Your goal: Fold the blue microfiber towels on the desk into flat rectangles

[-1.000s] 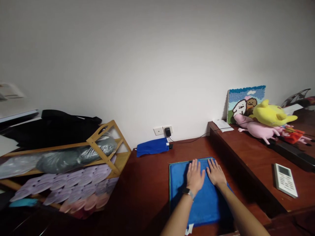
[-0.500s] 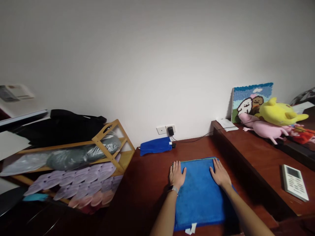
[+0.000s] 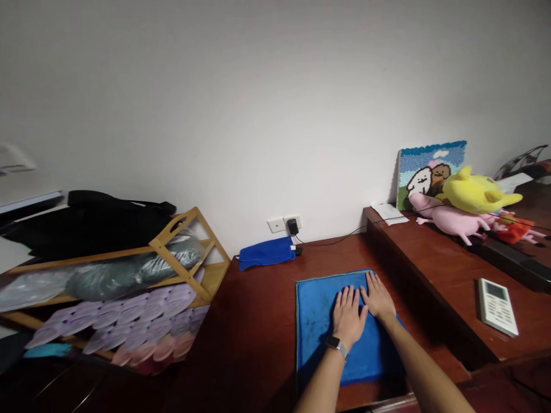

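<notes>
A blue cloth (image 3: pixel 316 327) with a thin green edge lies spread on the reddish-brown table (image 3: pixel 253 310). My left hand (image 3: pixel 348 315), with a watch on its wrist, rests flat on the middle of the cloth, fingers pointing away from me. Close beside it, my right hand (image 3: pixel 379 297) lies flat near the cloth's far right corner, fingers stretched out. Neither hand grips anything. The cloth's near part is partly hidden by my forearms.
Against the wall lies a darker blue folded cloth (image 3: pixel 267 253) beside a plugged-in black adapter (image 3: pixel 293 226). A raised ledge at right holds plush toys (image 3: pixel 471 192), a picture (image 3: pixel 430 172) and a white remote-like device (image 3: pixel 498 307). Left stands a wooden rack (image 3: pixel 215 278).
My left hand has moved from the cloth's left edge to its middle, next to my right hand. The cloth's left edge now shows fully. The view has shifted slightly.
</notes>
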### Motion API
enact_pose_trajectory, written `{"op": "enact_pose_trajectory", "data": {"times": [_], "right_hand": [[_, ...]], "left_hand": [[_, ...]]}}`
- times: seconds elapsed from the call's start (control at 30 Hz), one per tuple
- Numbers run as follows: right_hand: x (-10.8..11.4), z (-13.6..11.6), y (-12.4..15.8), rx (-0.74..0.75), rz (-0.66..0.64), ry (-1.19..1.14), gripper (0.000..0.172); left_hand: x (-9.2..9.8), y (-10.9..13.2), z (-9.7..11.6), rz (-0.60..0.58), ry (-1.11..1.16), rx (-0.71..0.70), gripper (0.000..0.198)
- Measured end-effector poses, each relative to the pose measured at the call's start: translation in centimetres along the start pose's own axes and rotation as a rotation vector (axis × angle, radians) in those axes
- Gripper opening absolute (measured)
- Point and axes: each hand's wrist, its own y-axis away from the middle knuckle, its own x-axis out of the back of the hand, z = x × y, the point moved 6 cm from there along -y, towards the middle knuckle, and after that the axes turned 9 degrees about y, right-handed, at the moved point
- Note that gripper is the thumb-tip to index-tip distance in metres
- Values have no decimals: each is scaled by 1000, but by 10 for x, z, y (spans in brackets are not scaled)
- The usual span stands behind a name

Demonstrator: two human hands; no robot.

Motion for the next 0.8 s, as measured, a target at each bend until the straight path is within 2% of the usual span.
{"op": "enact_pose_trajectory", "data": {"times": [0.03, 0.1, 0.23, 0.33, 0.5, 0.6, 0.67, 0.73, 0.8], "right_hand": [[0, 0, 0, 0, 2, 5, 78], [-1, 1, 0, 3, 8, 14, 78], [-4, 2, 2, 4, 15, 14, 79], [-1, -1, 2, -20, -4, 55, 77], [22, -13, 12, -49, -37, 103, 73], [30, -8, 44, -5, 5, 112, 70], [26, 3, 76, 61, 74, 99, 68], [16, 17, 109, 100, 137, 67, 68], [6, 29, 134, 89, 156, 42, 69]], "left_hand": [[-6, 7, -1, -16, 9, 31, 61], [-7, 25, -18, -10, 5, 128, 63], [14, 66, -71, 28, -48, 293, 70], [29, 87, -92, 47, -93, 364, 73], [36, 91, -92, 6, -99, 377, 71], [44, 96, -96, -30, -96, 384, 70], [52, 104, -96, -4, -117, 393, 69], [58, 110, -85, 55, -133, 372, 67], [55, 108, -56, 83, -109, 275, 65]]}}
